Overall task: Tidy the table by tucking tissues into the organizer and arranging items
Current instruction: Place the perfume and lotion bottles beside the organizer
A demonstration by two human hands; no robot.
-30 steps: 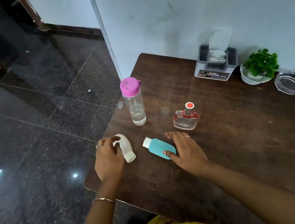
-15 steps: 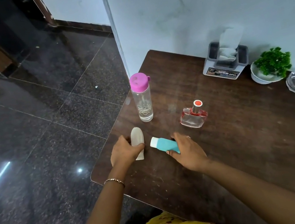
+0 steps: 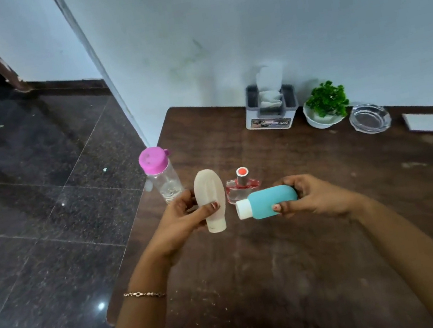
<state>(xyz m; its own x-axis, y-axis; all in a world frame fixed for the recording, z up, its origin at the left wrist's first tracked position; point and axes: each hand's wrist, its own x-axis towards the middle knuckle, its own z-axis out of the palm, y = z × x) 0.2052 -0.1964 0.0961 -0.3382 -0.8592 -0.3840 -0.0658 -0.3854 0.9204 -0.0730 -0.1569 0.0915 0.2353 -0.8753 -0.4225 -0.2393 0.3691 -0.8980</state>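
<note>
Left hand (image 3: pixel 181 219): fingers curled round the white bottle (image 3: pixel 210 193); thumb lies across its front, the other fingers sit behind it.
White bottle: held clear of the table (image 3: pixel 312 256), roughly upright, cap end down, rounded end up.
Right hand (image 3: pixel 314 198): fingers curled round the teal bottle (image 3: pixel 272 200); thumb on the near side, the other fingers wrapped over the far end.
Teal bottle: held clear of the table, lying sideways, its white cap pointing left toward the white bottle. The two bottles are near but not touching.
Perfume (image 3: pixel 242 185): small clear bottle with a red-topped cap, standing on the table beyond the two held bottles, partly hidden by them.
Water bottle (image 3: pixel 161 176): clear, pink cap, standing near the table's left edge, just beyond the left hand's fingers. Contact: cannot tell.
Organizer (image 3: pixel 271 119): grey, at the table's back edge by the wall, well apart from both hands.
Tissue (image 3: pixel 269 79): white, in the organizer's middle slot. One sheet stands up above the rim, with more crumpled below it.
Plant (image 3: pixel 327 99): green, in a white pot, just right of the organizer.
Dish (image 3: pixel 369 118): clear glass, just right of the plant.
Tile (image 3: pixel 426 122): pale square, lying flat, right of the dish, near the table's far right corner.
Bracelet (image 3: pixel 144 293): thin, on the left wrist.
Table: dark wood, scuffed surface.
</note>
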